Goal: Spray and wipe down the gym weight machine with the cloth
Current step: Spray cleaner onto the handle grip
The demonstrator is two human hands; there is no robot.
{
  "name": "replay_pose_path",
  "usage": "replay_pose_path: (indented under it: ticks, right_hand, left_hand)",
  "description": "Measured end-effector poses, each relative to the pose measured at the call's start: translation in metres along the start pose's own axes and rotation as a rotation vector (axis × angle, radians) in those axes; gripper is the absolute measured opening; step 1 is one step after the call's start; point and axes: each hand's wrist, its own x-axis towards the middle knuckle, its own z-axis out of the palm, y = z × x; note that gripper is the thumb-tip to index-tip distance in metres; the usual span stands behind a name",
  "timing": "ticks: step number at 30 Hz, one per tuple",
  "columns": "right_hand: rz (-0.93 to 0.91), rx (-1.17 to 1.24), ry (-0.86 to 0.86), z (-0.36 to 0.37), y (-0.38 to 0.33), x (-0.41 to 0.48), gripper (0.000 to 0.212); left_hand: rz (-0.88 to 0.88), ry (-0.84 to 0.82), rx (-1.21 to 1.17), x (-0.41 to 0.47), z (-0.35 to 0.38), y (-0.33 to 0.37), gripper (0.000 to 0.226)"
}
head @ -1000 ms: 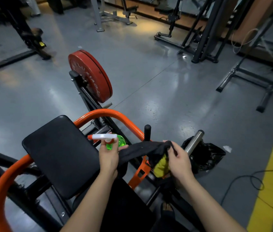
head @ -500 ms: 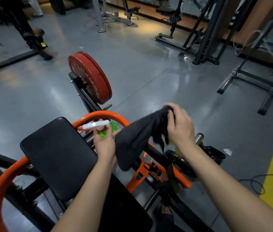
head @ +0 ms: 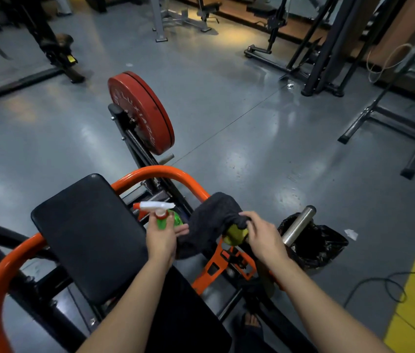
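Now: your left grip (head: pixel 161 238) holding spray bottle (head: pixel 167 217) beside black pad (head: pixel 86 230); your right grip (head: pixel 262 235) pinching dark cloth (head: pixel 209 220), draped over orange bar (head: pixel 155 171).

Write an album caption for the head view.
Left hand holds a green spray bottle while right hand grips a dark cloth draped over the orange frame.

We see bare floor (head: pixel 252 149) ahead; nearer us the orange frame (head: pixel 160 170), red plate (head: pixel 135 108), black pad (head: pixel 86 230) and steel peg (head: pixel 299 224) obstruct.
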Motion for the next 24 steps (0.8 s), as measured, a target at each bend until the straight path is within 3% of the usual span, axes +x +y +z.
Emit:
replay_pose_path:
  ticks: [6, 8, 10, 12, 13, 14, 17, 19, 21, 24]
  right_hand:
    - [0.123, 0.088, -0.133, 0.000, -0.013, 0.007, 0.016]
    - [0.160, 0.126, -0.092, -0.002, -0.016, 0.021, 0.010]
    - [0.189, 0.249, -0.042, 0.000, -0.019, 0.041, 0.039]
    - [0.199, 0.379, -0.115, 0.008, -0.030, 0.060, 0.086]
    - [0.198, 0.420, -0.160, 0.017, -0.035, 0.068, 0.095]
    - [0.183, 0.440, -0.176, 0.026, -0.039, 0.074, 0.090]
    - [0.191, 0.408, -0.090, 0.048, -0.039, 0.095, 0.035]
    - [0.165, 0.379, -0.170, 0.050, -0.030, 0.112, 0.013]
    - [0.163, 0.402, -0.353, 0.044, -0.019, 0.128, 0.010]
    - [0.197, 0.606, -0.583, 0.038, -0.006, 0.135, 0.037]
  left_hand:
    - [0.021, -0.022, 0.055, -0.002, 0.002, -0.012, 0.023]
    - [0.056, -0.055, 0.047, -0.001, 0.009, -0.005, 0.024]
    - [0.061, -0.074, 0.055, 0.001, 0.016, 0.003, 0.028]
    - [0.063, -0.076, 0.045, 0.001, 0.025, 0.011, 0.029]
    - [0.073, -0.077, 0.026, 0.001, 0.030, 0.014, 0.029]
    - [0.083, -0.077, 0.004, 0.002, 0.034, 0.017, 0.029]
    - [0.095, -0.083, -0.046, 0.007, 0.049, 0.021, 0.027]
    - [0.095, -0.092, -0.083, 0.013, 0.059, 0.022, 0.022]
    - [0.088, -0.109, -0.092, 0.016, 0.068, 0.022, 0.021]
    - [0.078, -0.126, -0.090, 0.016, 0.080, 0.022, 0.013]
